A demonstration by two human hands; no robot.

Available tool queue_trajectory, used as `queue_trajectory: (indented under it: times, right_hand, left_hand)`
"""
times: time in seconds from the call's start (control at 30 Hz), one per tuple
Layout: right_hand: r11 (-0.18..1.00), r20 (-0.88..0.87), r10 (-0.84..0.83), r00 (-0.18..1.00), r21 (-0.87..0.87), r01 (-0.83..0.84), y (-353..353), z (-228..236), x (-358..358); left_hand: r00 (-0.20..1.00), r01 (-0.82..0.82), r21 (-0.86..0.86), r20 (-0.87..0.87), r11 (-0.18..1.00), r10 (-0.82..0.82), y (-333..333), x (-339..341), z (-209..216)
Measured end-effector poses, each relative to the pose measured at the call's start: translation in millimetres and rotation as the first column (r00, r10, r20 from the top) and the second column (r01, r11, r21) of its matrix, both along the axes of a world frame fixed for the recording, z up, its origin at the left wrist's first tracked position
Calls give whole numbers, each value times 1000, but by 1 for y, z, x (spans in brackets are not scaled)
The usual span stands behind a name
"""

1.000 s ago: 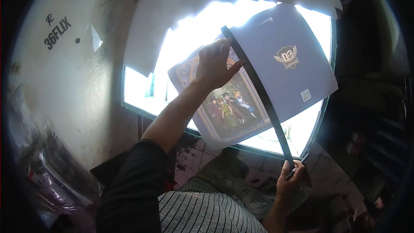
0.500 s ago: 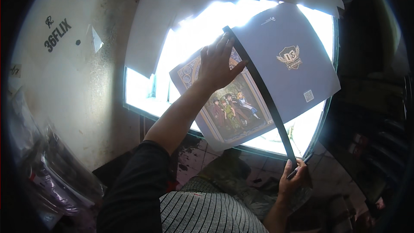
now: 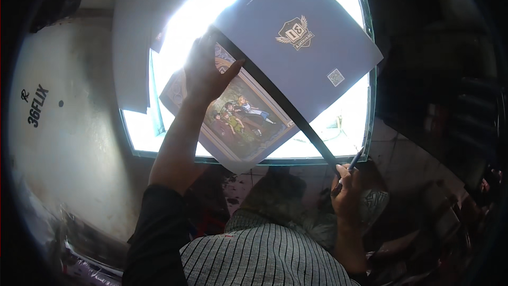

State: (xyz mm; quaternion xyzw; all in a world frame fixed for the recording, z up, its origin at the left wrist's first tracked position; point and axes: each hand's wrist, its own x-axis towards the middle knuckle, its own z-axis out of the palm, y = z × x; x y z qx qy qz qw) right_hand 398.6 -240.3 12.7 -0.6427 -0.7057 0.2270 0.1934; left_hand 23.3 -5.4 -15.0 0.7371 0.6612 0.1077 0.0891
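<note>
A long dark straight strip like a ruler (image 3: 286, 106) slants across a large printed cover sheet (image 3: 309, 74). One half of the sheet is plain blue-grey with a mirrored-looking winged crest; the other has an ornate frame around cartoon figures. Over the strip's far end lies my left hand (image 3: 205, 77), flat, thumb stretched onto the strip; glare washes out its fingertips. My right hand (image 3: 346, 190) is closed around the strip's near end, and a dark pen (image 3: 356, 159) sticks up from the same grip. Beneath the sheet glows a lit glass-topped table (image 3: 346, 119).
Large pale sheets (image 3: 129, 58) overlap the glowing top at the far left. To the left stands a whitish panel (image 3: 74, 143) with dark lettering. Plastic-wrapped material (image 3: 87, 265) lies at the lower left. Dark, hard-to-read objects fill the right side.
The table, sheet and strip now appear farther left and slightly turned as the view shifted. Both hands keep their places on the strip; the pen points up more plainly.
</note>
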Motion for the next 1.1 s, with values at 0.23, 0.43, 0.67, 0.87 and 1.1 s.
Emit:
queue_trajectory:
  times: [0.23, 0.43, 0.67, 0.87, 1.1]
  right_hand:
    - [998, 61, -48, 997, -24, 49, -4, 0, 2]
    - [998, 92, -15, 996, -65, 21, -6, 0, 3]
    - [998, 89, -16, 996, -53, 21, -4, 0, 4]
    - [996, 135, -4, 991, -83, 15, -5, 2, 11]
    - [975, 143, -123, 982, -167, 146, 20, 43, 14]
  left_hand:
    - [1000, -1, -5, 5, 1000, 1, 0, 2, -2]
    - [1000, 3, -17, 1, 1000, -3, 0, 2, 1]
    - [1000, 8, -11, 9, 1000, -8, 0, 3, 3]
    - [1000, -10, -97, -17, 995, 9, 4, 12, 9]
    - [998, -67, -213, -3, 975, 68, 6, 10, 30]
